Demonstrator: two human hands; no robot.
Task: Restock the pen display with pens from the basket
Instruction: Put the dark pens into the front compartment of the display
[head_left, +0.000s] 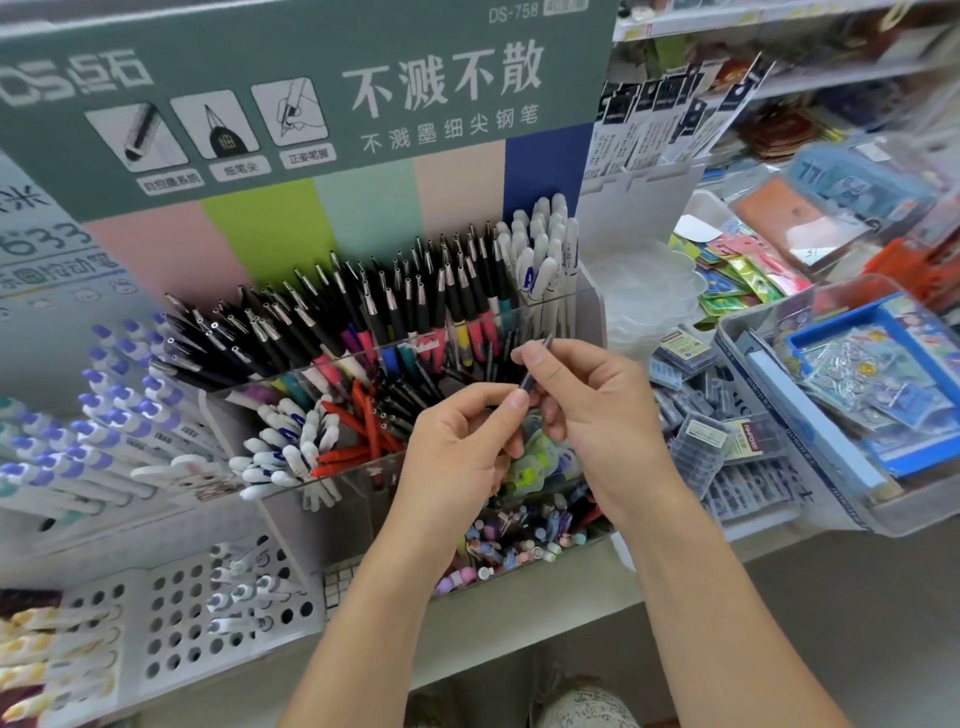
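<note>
The dark pen (535, 366) sits between both hands above the clear pen display (363, 467), tilted with its upper end toward the back row. The right hand (587, 410) pinches it near the middle with thumb and fingers (540, 358) curled narrow round the barrel, while the left hand (457, 447) pinches its lower end with its fingertips. Held this way by both hands, it looks as if the pen is being checked or turned to the right end before it goes in; that is a judgement. It hangs over the right part of the display's middle tier, near the black pens (410, 400) and beside the red pens (363, 426).

The display is stepped: a crowded back row of dark-capped pens (363, 306) leaning leftward, white pens (545, 244) at its right back corner, and white pens with blue print (291, 452) at the left of the middle tier. A green sign (311, 93) stands behind. No basket can be identified with certainty; a white perforated holder (197, 613) stands at the shelf's front left. The shelf edge (519, 639) runs pale below the forearms. To the right lie clear bins of stickers and small boxes (831, 395), with more shop shelving beyond, blurred.
</note>
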